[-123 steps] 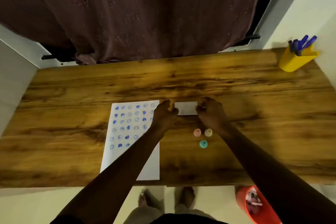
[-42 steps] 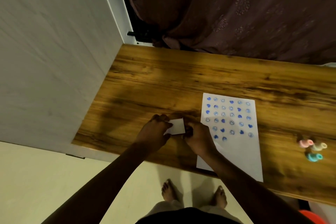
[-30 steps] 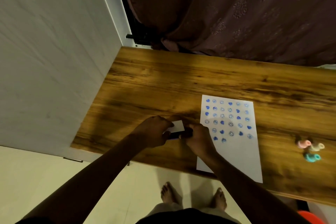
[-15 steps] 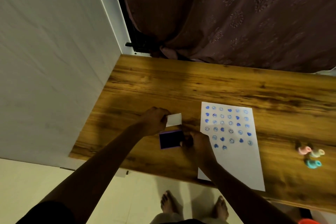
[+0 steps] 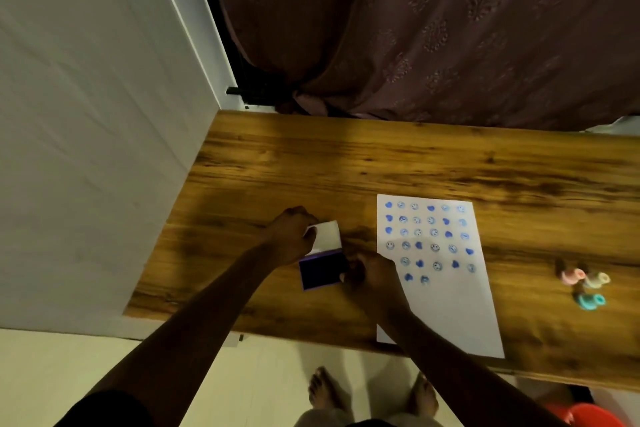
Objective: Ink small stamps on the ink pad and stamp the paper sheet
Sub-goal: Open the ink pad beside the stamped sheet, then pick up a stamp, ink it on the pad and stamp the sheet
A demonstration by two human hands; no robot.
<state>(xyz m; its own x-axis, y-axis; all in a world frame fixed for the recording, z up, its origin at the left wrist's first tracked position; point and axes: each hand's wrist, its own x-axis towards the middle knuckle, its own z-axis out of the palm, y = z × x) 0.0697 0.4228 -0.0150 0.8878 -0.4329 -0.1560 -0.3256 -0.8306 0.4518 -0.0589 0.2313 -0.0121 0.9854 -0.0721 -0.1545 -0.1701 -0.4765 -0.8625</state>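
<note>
The ink pad (image 5: 321,273) lies open on the wooden table (image 5: 381,163), its dark blue surface showing. My left hand (image 5: 290,236) grips its white lid (image 5: 327,236), swung up and back from the pad. My right hand (image 5: 372,274) pinches the pad's right edge. To the right lies the white paper sheet (image 5: 446,308), its upper half filled with several rows of blue hearts and smiley prints. Three small stamps sit further right: pink (image 5: 572,277), cream (image 5: 597,279) and teal (image 5: 590,302).
A white wall (image 5: 86,114) stands close on the left of the table. A dark patterned curtain (image 5: 433,28) hangs behind it. A red bin (image 5: 588,416) is on the floor at the lower right, and my bare feet (image 5: 322,388) show below the table's front edge.
The ink pad was carried from right of the sheet to its left. Over the last second my left hand lifted the white lid, exposing the blue pad.
</note>
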